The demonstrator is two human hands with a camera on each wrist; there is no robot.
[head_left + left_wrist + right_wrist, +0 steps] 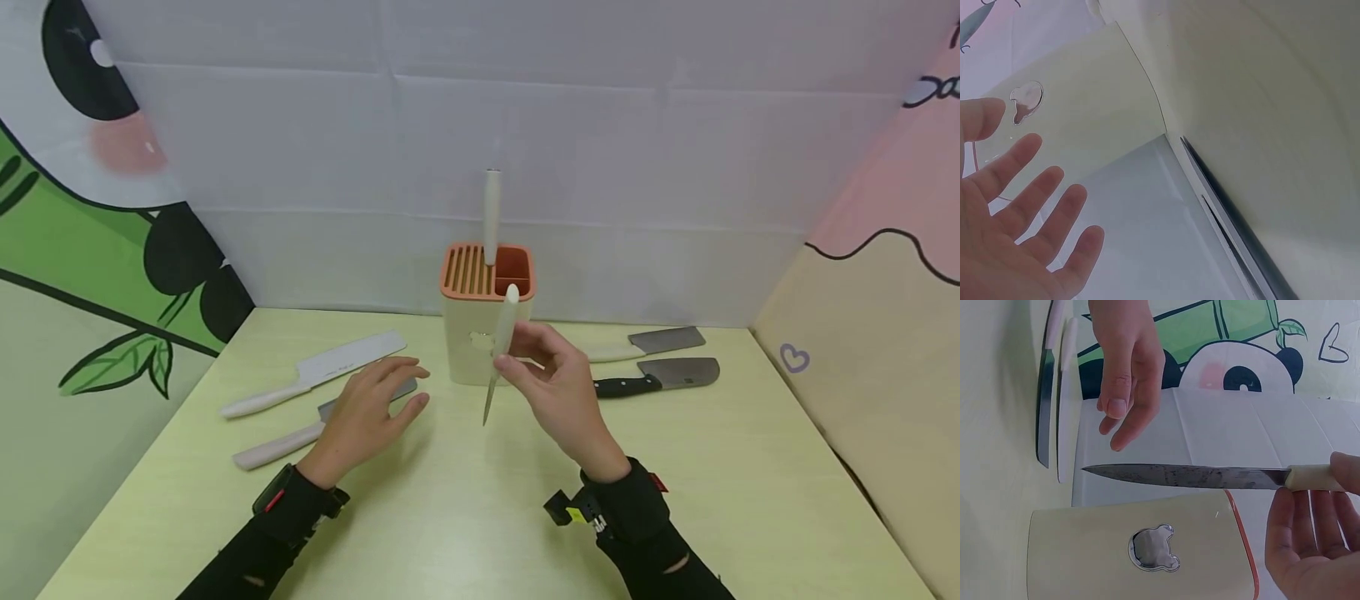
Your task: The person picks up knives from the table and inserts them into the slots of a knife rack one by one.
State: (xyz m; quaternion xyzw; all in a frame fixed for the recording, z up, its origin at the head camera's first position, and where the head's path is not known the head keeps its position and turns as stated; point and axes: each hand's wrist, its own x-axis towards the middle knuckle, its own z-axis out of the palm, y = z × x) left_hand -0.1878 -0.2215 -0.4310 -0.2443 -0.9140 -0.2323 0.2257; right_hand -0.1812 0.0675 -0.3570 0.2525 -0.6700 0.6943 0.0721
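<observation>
My right hand (555, 387) pinches the white handle of a knife (506, 323) between thumb and fingers, in front of the knife holder (467, 350). Its pointed blade hangs downward; the right wrist view shows the whole narrow blade (1191, 476), with dark smudges. The holder is cream with an orange slotted top, and another white-handled knife (492, 212) stands upright in it. To the left, my left hand (367, 412) hovers with fingers spread and holds nothing. It partly covers a pale-handled knife (279, 446) lying on the table.
A white-handled cleaver (352, 354) lies behind my left hand. On the right lie a broad-bladed knife with a pale handle (666, 339) and a black-handled knife (684, 373). A grey-white sheet (315, 167) hangs behind the table (450, 533), with patterned panels at both sides.
</observation>
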